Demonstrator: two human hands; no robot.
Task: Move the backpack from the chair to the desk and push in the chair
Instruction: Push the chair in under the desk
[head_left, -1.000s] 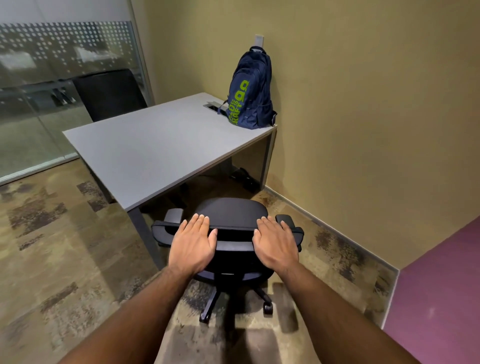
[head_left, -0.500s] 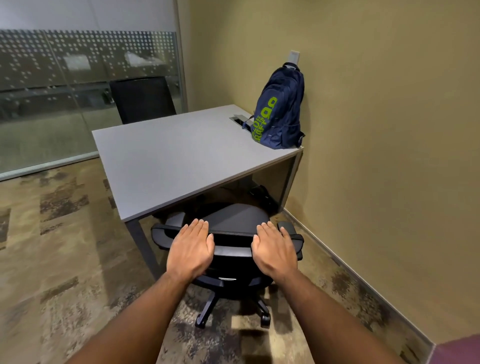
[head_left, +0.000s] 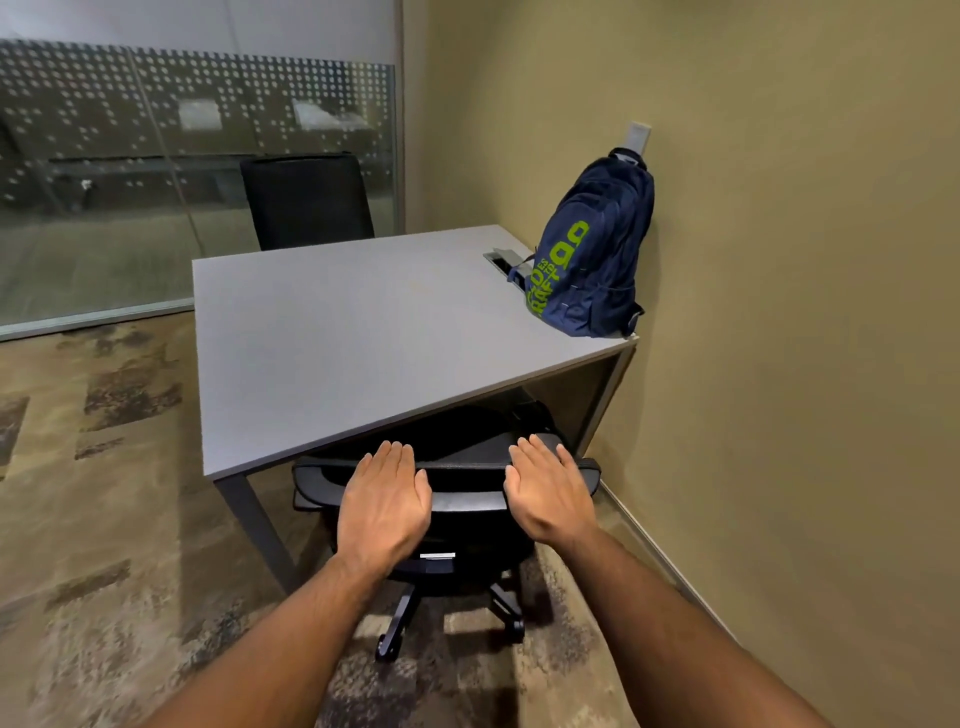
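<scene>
A navy backpack (head_left: 592, 260) with green lettering stands upright on the grey desk (head_left: 332, 338), at its far right corner against the wall. The black office chair (head_left: 462, 467) sits at the desk's near edge with most of its seat under the top. My left hand (head_left: 384, 506) lies flat on the top of the chair's backrest, fingers together. My right hand (head_left: 548, 488) lies flat on the same backrest further right. Neither hand curls around anything.
A second black chair (head_left: 306, 200) stands behind the desk's far side, in front of a glass partition (head_left: 130, 171). A tan wall (head_left: 779, 312) runs close along the right. A cable port (head_left: 501, 260) is set into the desk beside the backpack. Patterned carpet covers the floor.
The chair has rolled forward, its seat now further under the desk. Both hands stayed flat on the backrest and moved with it; my view has come closer to the desk.
</scene>
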